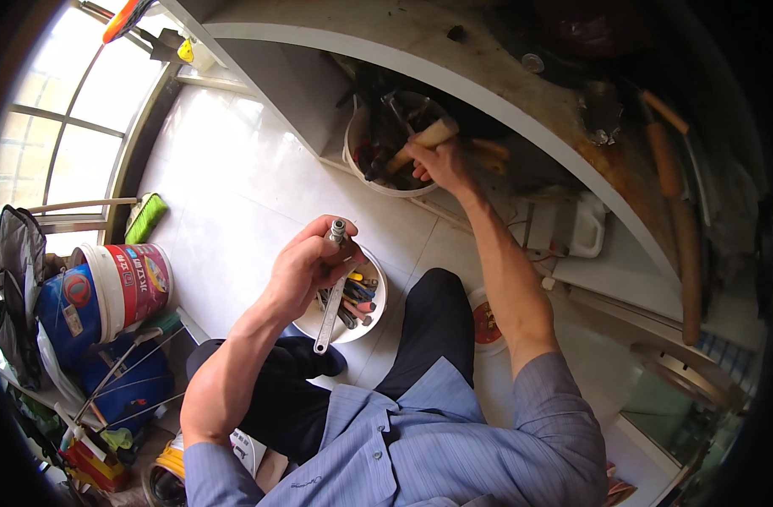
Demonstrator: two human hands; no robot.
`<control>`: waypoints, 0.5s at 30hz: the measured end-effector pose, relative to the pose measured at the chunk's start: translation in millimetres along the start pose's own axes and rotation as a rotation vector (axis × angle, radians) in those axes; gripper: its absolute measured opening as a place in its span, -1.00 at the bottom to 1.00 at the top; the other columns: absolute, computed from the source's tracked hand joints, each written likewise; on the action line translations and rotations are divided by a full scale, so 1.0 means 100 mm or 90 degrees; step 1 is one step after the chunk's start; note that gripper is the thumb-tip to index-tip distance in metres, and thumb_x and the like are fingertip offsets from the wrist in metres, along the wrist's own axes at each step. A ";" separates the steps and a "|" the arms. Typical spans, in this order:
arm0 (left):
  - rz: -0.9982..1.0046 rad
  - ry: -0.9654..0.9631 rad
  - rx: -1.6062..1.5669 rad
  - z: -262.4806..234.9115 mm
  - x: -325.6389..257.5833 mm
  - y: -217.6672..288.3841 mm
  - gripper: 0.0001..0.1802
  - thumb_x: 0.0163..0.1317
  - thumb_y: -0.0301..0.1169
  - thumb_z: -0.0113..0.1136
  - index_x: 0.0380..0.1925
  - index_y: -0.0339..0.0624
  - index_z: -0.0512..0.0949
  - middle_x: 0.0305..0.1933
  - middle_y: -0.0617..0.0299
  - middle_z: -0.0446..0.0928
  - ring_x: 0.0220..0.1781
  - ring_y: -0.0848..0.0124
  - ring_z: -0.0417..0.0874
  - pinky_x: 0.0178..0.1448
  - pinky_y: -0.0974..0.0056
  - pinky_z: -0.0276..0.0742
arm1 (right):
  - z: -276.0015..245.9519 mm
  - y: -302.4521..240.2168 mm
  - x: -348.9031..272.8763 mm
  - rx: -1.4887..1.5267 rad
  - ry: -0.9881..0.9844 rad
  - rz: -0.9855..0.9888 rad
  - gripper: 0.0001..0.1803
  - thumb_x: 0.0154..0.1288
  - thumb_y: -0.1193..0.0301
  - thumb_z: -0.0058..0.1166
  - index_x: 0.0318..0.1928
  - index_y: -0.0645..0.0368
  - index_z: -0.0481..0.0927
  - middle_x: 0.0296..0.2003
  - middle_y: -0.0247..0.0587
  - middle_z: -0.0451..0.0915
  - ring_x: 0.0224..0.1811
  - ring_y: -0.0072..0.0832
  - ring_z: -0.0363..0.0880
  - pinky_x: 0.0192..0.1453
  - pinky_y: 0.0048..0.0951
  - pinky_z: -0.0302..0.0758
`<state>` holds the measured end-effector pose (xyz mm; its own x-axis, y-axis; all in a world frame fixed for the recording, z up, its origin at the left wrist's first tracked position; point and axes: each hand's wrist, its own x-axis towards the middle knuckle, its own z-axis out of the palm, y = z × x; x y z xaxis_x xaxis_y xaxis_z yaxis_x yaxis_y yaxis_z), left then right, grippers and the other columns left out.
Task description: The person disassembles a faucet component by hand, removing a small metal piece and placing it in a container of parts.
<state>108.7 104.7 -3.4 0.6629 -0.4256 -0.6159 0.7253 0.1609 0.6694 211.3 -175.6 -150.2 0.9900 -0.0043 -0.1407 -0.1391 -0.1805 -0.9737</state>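
Note:
In front of me, my left hand (306, 264) is closed around a silver wrench (329, 314), its handle slanting down to a hole at the end. A shiny metal fitting (338, 230) sticks up at the thumb; I cannot tell if it is part of the wrench. Below that hand stands a white bucket (381, 313) holding several hand tools. My right hand (439, 166) reaches under the shelf and grips a tool with a thick pale wooden handle (435, 133); its other end is unclear. This is over a second white bucket (351, 139) full of dark tools.
The curved shelf edge (488, 93) hangs over the far bucket. At right is a white jug (587, 224). A green broom (146, 217) and a paint bucket (137, 287) stand at left. Beside my right knee sits a round tub (485, 325).

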 end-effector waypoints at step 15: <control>-0.015 -0.003 0.019 -0.16 -0.01 0.01 -0.62 0.18 -0.38 -0.11 0.00 -0.09 0.51 -0.21 0.08 0.63 -0.43 0.50 0.37 -0.34 0.45 0.24 | -0.06 -0.36 0.20 -0.063 0.001 -0.010 -0.63 0.32 0.16 0.28 -0.31 0.28 0.66 -0.63 -0.32 0.57 -0.65 -0.60 0.58 -0.61 -0.53 0.43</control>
<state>111.4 119.7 -8.7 0.6454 -0.4324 -0.6296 0.7343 0.1242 0.6674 236.4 -175.0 -117.0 0.9922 -0.0028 -0.1250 -0.1208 -0.2775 -0.9531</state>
